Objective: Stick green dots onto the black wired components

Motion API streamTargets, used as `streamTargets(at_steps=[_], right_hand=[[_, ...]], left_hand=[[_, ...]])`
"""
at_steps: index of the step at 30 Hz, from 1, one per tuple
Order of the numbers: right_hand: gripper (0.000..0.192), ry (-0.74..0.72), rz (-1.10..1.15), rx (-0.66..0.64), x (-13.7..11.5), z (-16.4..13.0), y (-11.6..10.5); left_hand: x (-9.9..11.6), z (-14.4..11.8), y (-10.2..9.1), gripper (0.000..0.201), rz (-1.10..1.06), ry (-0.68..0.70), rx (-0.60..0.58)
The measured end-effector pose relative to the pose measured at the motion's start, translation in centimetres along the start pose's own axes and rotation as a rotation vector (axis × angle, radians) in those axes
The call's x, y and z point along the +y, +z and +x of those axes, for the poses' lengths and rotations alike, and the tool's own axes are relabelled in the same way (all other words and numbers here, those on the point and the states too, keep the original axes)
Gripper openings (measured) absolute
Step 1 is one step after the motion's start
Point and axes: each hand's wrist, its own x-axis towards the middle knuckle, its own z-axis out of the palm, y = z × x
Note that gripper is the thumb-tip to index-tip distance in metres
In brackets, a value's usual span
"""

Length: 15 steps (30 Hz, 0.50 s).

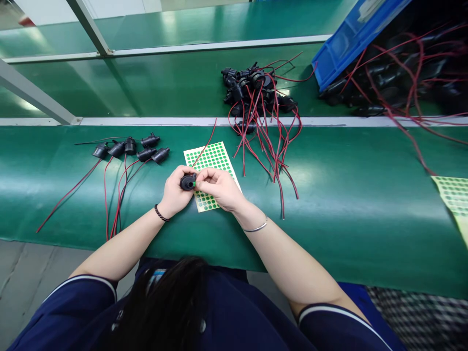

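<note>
My left hand [174, 192] is closed around a small black pump-like part [186, 183], whose round end with a central opening faces up. Its red lead rises beyond the fingers. Pinched in my right hand [221, 190], at the edge of that part, is a green dot sticker [195, 184]; whether it touches the surface I cannot tell. Under both hands lies a pale sheet of green dot stickers [227, 163], partly covered by them. To the left, several similar black parts [130, 146] with red leads rest on the green mat.
Beyond my right hand a heap of black parts [252, 85] trails red wires [274, 161] toward me. A blue crate [341, 46] stands at the back right beside more wired parts [398, 73]. Another sticker sheet [453, 197] lies at the right edge. A metal post [89, 27] rises at the back left.
</note>
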Motion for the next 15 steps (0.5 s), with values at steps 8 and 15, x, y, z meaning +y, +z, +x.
streamTargets(at_steps=[8, 15], right_hand=[[0.009, -0.005, -0.023, 0.005, 0.08, 0.01, -0.03], [0.011, -0.020, -0.034, -0.009, 0.06, 0.02, -0.07]], left_hand=[[0.07, -0.06, 0.00, 0.021, -0.005, 0.018, -0.010], [-0.01, -0.13, -0.05, 0.020, 0.011, 0.000, -0.020]])
